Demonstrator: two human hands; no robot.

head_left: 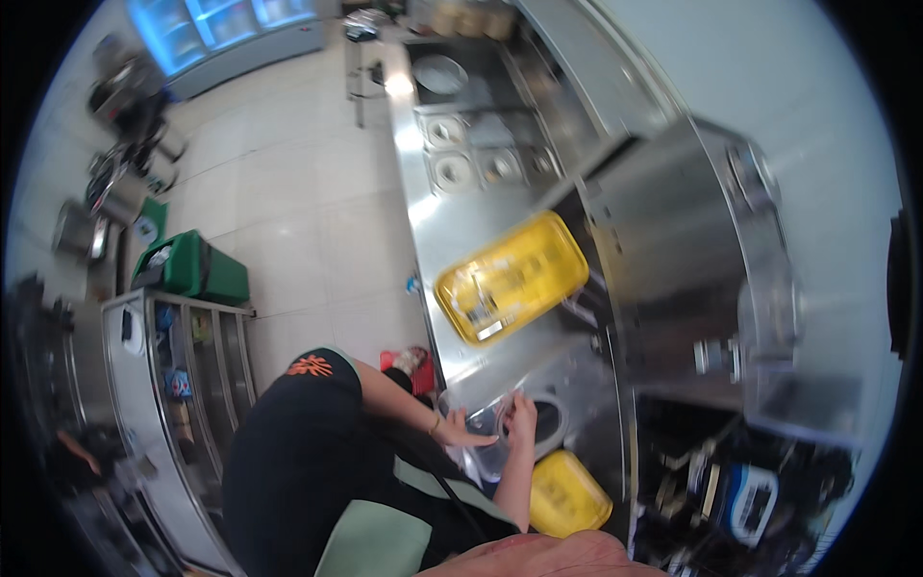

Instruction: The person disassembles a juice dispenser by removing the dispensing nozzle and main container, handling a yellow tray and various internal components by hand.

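Observation:
On the steel counter in front of me lies a clear plastic piece [577, 385] with a round, dark opening; blur hides its exact kind. My left hand [466, 430] rests at its near left side, fingers spread and thumb stretched toward the opening. At the rim of that opening, my right hand [521, 419] has its fingers bent together; what they pinch, if anything, is too blurred to make out. A yellow tray [562, 240] with wrapped pieces in it stands beyond the plastic. Close to my right forearm sits a smaller yellow container [567, 495].
Round inset tubs [452, 173] line the counter farther off. To the right stands a steel cabinet or panel [673, 240], with dark equipment [673, 481] below it. Left across the tiled floor [308, 221] are a green bin [216, 269] and a steel shelf unit [135, 385].

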